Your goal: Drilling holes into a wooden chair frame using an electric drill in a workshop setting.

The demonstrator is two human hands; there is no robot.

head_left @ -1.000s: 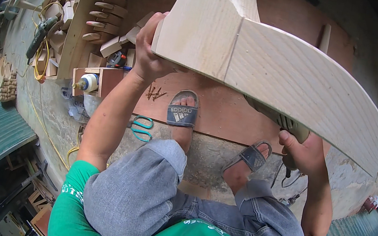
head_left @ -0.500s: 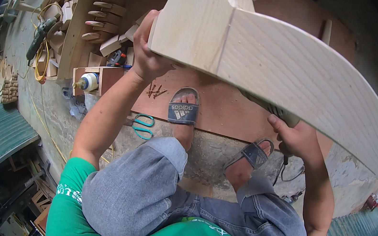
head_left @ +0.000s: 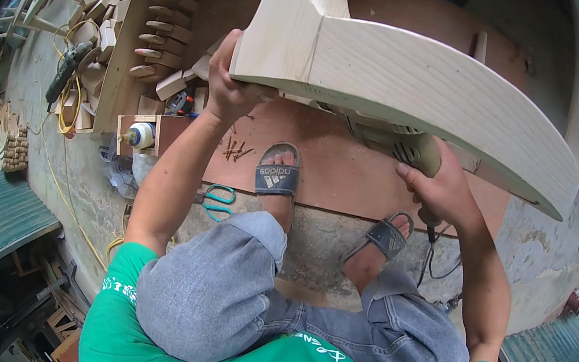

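Note:
A large pale wooden furniture part [head_left: 423, 74] with a broad curved arm spans the upper middle of the view, tilted so its underside edge shows. My left hand [head_left: 226, 87] is closed around its left end, fingers on the side face and partly hidden behind it. Below the curved arm, my right hand [head_left: 445, 192] grips an olive-green corded drill [head_left: 407, 145] by its handle. The drill's body points left beneath the wood; its front end is mostly covered by the part, so I cannot tell whether it touches.
Screws [head_left: 234, 150] lie on a reddish board [head_left: 334, 180] by my sandalled feet. Teal-handled scissors [head_left: 218, 202] rest nearby. At left are a glue bottle [head_left: 140, 134], a wooden box [head_left: 125, 47] of blocks, and another power tool [head_left: 68, 68] with a yellow cord.
The wooden part has shifted left and tipped, showing more of its lower edge. Much more of the drill is visible beneath it; my right hand has moved slightly left.

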